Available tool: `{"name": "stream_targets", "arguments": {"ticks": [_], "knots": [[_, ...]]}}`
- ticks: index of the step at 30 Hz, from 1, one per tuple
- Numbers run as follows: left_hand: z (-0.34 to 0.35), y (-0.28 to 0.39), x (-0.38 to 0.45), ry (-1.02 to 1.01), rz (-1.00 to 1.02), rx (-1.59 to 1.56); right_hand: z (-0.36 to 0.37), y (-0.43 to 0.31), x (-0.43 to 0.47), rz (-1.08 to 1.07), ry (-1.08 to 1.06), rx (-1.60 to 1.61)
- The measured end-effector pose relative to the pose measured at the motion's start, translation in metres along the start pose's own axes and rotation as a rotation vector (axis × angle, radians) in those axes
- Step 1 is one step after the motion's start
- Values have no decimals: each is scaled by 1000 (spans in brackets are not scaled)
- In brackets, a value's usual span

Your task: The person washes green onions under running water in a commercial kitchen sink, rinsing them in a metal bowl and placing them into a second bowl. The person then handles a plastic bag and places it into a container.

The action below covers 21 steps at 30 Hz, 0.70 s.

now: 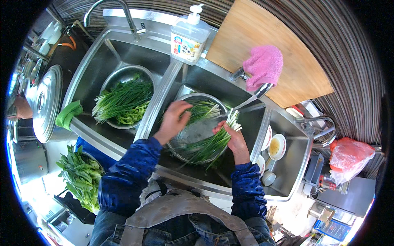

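Note:
My right hand (235,138) grips a bunch of green chives or thin scallions (212,141), white ends up, beside the water running from a faucet (263,90). The green ends hang over a round metal basin (170,147) in the middle sink. My left hand (176,120) is raised over the basin's left side, slightly blurred, its fingers apart and nothing seen in it. More of the same greens (204,110) lie in the basin under the faucet. In the left sink, a metal bowl (144,69) holds a larger bunch (123,98) and leafy greens (134,113).
A pump bottle (189,40) stands on the sink's back ledge. A pink cloth (263,66) hangs on the faucet, before a wooden board (261,30). Bowls (277,147) lie in the right sink. A green cloth (69,115) drapes the left rim; leafy vegetables (81,178) stand lower left.

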<state>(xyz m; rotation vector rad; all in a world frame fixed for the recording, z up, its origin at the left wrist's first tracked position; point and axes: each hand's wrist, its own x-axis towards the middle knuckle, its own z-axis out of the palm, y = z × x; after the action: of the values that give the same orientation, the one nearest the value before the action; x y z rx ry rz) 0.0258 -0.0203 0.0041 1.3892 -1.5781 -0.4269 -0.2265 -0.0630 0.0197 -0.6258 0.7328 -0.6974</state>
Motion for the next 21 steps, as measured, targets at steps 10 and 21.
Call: {"name": "stream_targets", "arguments": {"ticks": [10,21], "knots": [[87,34,-25,-866,-767,-1090,10,28,52,-319,177,37],[66,43,-36,-734,-835,-586,-117,14,83,-289,1090,-424]]}}
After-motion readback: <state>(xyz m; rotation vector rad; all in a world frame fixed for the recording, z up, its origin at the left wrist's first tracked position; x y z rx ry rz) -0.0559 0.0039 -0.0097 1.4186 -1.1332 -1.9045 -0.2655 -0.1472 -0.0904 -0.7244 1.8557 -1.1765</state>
